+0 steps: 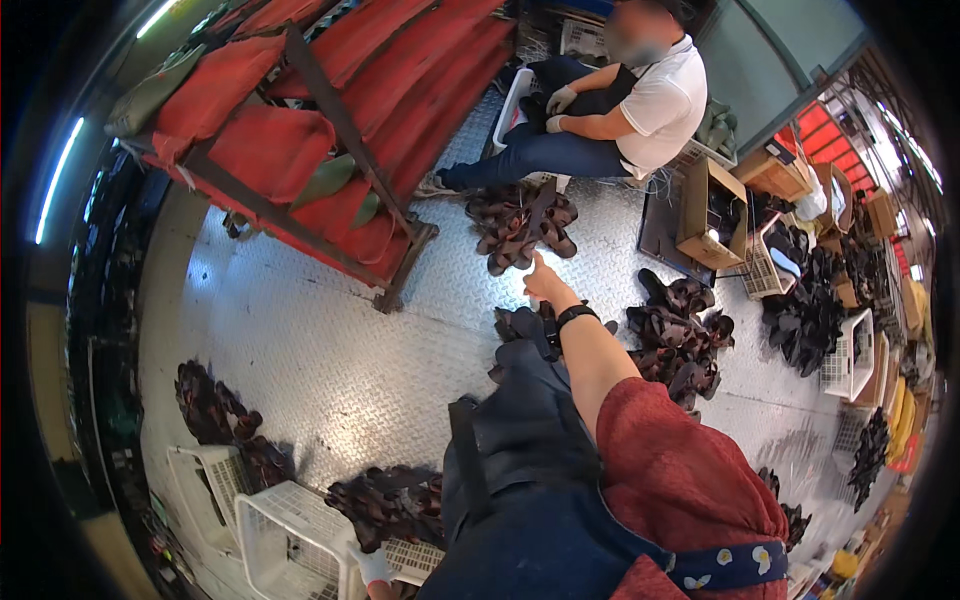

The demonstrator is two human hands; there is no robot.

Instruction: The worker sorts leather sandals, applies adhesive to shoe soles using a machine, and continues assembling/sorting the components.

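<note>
Our right hand (545,283) is stretched out ahead of us, and its fingers (535,262) hold nothing: the index points forward while the rest look curled in, though at this size we cannot be sure of each one. A black watch (576,315) sits on the wrist behind it.

Just past the fingertip, straight along the line of the forearm, lies a pile (520,225) of dark brown leather pieces on the ribbed metal floor (300,330). The hand is near it but not touching. The pile spreads roughly crosswise to our reach, with no clear long axis.

A second heap (678,335) sits to the right of the forearm, and a smaller one (520,325) lies just under the wrist.

Our left hand (372,566), in a white glove, is low at the bottom edge, on the rim of a white basket (290,540), well apart from the pile. We cannot tell its grip.

Beyond the pile, a seated person (620,100) in a white shirt works over a crate.
</note>
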